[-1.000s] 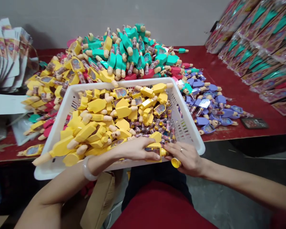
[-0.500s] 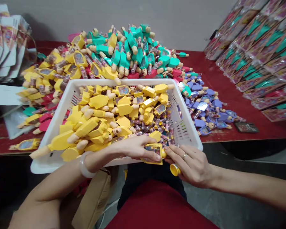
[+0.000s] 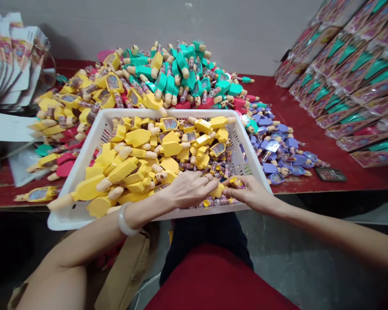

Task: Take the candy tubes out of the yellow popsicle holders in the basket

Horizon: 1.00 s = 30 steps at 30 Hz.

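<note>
Head view: left hand (image 3: 189, 187) and right hand (image 3: 248, 193) meet at the near right corner of the white basket (image 3: 84, 217), both pinched on a yellow toy piece (image 3: 218, 190). Support the piece over the basket so dropped parts land inside.

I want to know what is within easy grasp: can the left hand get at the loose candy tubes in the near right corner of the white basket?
Probably yes: the left hand lies over that corner of the white basket, with the candy tubes uncovered beside its fingertips.
</note>
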Each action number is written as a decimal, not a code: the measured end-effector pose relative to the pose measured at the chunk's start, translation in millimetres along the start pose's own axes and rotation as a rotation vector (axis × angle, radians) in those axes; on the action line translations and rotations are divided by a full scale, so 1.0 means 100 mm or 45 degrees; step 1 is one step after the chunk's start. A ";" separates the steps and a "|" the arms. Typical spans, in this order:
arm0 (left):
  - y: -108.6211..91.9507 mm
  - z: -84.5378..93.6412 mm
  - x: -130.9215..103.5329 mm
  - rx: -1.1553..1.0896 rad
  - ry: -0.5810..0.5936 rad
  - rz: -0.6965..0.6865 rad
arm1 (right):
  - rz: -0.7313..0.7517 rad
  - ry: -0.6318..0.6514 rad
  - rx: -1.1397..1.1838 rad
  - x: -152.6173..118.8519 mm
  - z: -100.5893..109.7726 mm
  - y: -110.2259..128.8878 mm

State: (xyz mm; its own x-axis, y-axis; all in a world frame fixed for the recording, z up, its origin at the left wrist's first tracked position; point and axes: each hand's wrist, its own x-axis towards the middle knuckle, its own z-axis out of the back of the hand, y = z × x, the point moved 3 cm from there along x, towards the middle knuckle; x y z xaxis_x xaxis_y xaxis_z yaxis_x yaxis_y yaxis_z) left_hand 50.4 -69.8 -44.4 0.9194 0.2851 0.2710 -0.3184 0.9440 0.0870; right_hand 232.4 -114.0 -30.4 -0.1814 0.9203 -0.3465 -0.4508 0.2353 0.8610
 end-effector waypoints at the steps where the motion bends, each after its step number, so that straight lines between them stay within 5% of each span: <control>1: 0.02 -0.02 0.00 0.040 -0.047 -0.025 | -0.107 0.047 0.118 0.04 -0.01 -0.03; 5: 0.13 -0.09 0.06 -0.019 -0.033 0.010 | -0.248 0.128 0.167 0.13 -0.01 -0.16; 10: 0.21 -0.12 0.09 -0.451 0.195 0.387 | 0.492 -0.157 -0.696 0.06 0.09 -0.11; 12: 0.20 -0.11 0.08 -0.495 0.183 0.399 | 0.594 -0.260 -0.824 0.03 0.10 -0.08; 15: 0.20 -0.09 0.07 -0.247 0.051 0.244 | 0.363 -0.179 -0.545 0.10 0.11 -0.08; 20: 0.17 -0.14 0.07 0.075 -0.185 -0.043 | -0.277 0.306 0.291 0.25 0.00 -0.23; 23: 0.16 -0.19 0.12 0.086 -0.088 -0.005 | -0.257 0.246 0.248 0.25 0.05 -0.34; 25: 0.32 -0.17 0.14 0.063 0.001 0.220 | -0.020 -0.094 -0.043 0.24 0.19 -0.40; 27: 0.70 -0.04 0.08 0.050 0.038 0.645 | 0.225 -0.437 -0.334 0.18 0.33 -0.46; 30: 1.50 0.43 -0.12 0.063 -0.073 1.291 | 0.331 -0.458 -0.453 0.11 0.39 -0.60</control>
State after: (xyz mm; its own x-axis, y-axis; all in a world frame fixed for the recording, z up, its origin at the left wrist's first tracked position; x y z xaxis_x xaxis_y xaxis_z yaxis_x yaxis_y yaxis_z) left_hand -18.9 61.5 6.3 0.1986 0.9379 0.2845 -0.9524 0.2532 -0.1698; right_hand 291.5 -106.1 -71.5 -0.0445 0.9971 0.0622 -0.7090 -0.0753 0.7012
